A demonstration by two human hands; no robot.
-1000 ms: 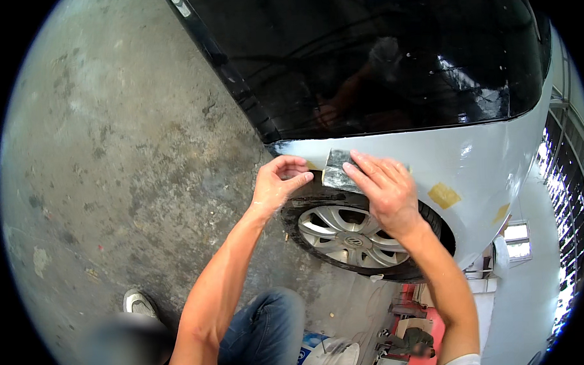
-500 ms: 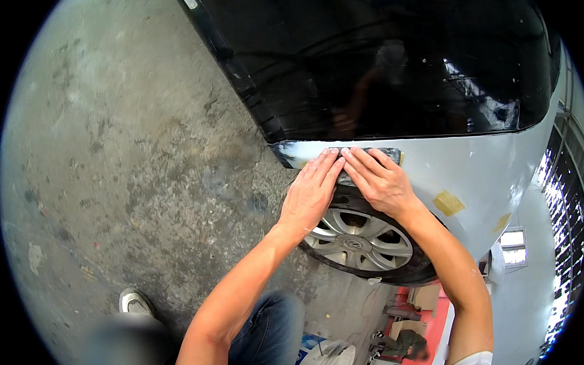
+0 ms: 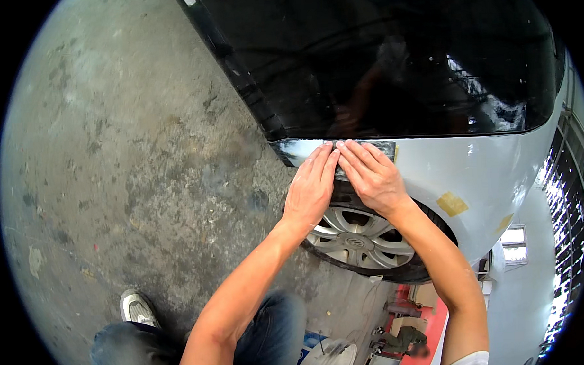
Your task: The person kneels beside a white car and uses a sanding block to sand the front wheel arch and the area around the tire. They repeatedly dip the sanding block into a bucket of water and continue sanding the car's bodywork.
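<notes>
My left hand [image 3: 309, 189] and my right hand [image 3: 377, 184] lie side by side, fingers stretched out flat and tips nearly touching. They press a dark grey, sandpaper-like pad [image 3: 386, 149] against the silver car fender [image 3: 433, 161], just above the wheel arch. Most of the pad is hidden under the right fingers. Left of my left hand, the fender's corner has a whitish, scuffed patch [image 3: 297, 150]. Below both hands is the wheel [image 3: 361, 243] with its silver spoked rim. A glossy black car panel [image 3: 391, 69] borders the fender above my fingertips.
Yellowish patches [image 3: 452, 204] mark the fender to the right. A white bucket [image 3: 327, 358] stands near my knee [image 3: 271, 331]. Stained concrete floor [image 3: 144, 175] stretches left. Beyond the wheel, another person [image 3: 407, 342] is beside a red surface [image 3: 432, 325].
Both hands and the dark pad have slid slightly up and to the left along the fender, nearer the black panel. My left knee has shifted a little into view.
</notes>
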